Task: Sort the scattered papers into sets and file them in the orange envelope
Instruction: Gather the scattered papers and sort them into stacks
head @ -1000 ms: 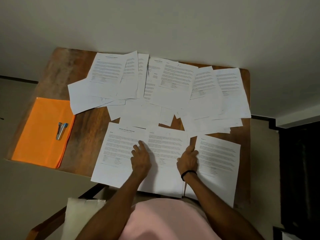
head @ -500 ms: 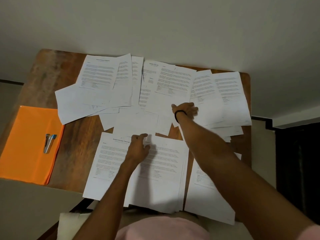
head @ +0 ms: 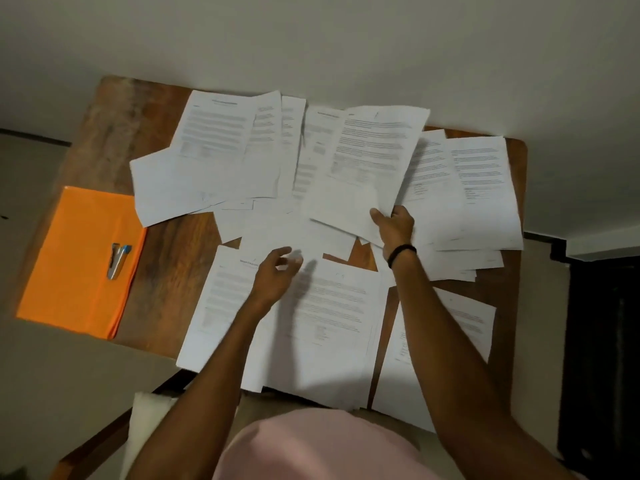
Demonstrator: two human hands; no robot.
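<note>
Several white printed papers lie scattered over the wooden table (head: 166,258). My right hand (head: 394,228) pinches the near edge of one printed sheet (head: 367,168) and holds it tilted up above the far pile. My left hand (head: 277,271) hovers open, fingers spread, over the near stacks: a left stack (head: 221,306), a middle stack (head: 332,327) and a right stack (head: 474,323) partly hidden by my right arm. The orange envelope (head: 76,265) lies flat at the table's left edge.
A small blue and silver stapler (head: 117,259) rests on the envelope. More sheets overlap at the far left (head: 214,150) and far right (head: 481,188). A wall runs behind the table; a chair frame shows below its near edge.
My right hand reached from the near stacks to the far pile, gripped a sheet and lifted its near edge. My left hand rose off the near paper and opened.
</note>
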